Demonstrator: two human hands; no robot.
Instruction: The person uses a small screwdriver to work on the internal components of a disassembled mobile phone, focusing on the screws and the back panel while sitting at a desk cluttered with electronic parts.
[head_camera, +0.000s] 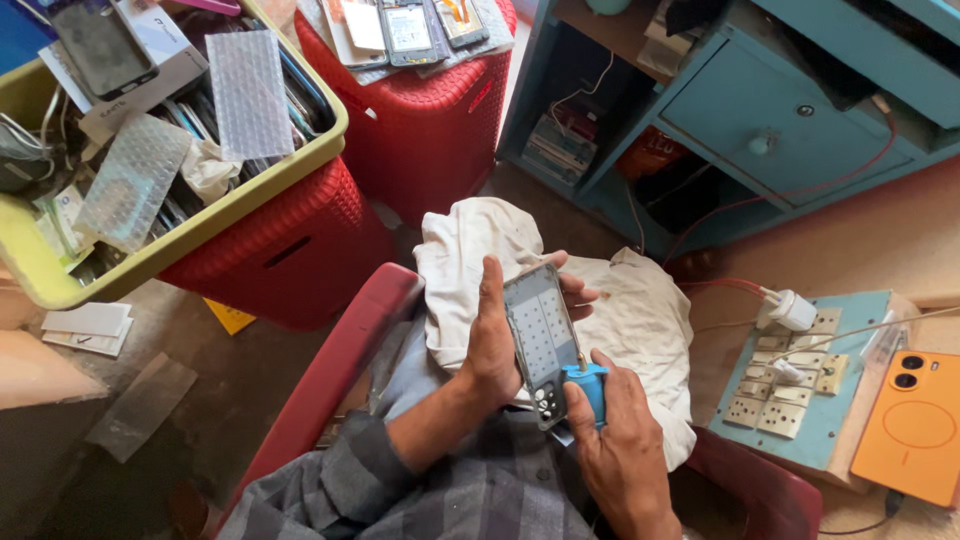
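My left hand (492, 340) grips a smartphone (541, 335) with its back facing up, over a white cloth (640, 320) on my lap. My right hand (618, 450) holds a small screwdriver with a blue handle (587, 384). Its metal tip touches the phone's right edge near the lower end. Both forearms wear grey checked sleeves.
A yellow bin (200, 215) full of phones, boxes and bubble wrap rests on a red basket (290, 250) at the left. Another red basket (430, 120) carries phones. To the right lie a blue board with sockets (800, 390), a white charger (792, 308), an orange phone (915, 425) and a blue cabinet (760, 120).
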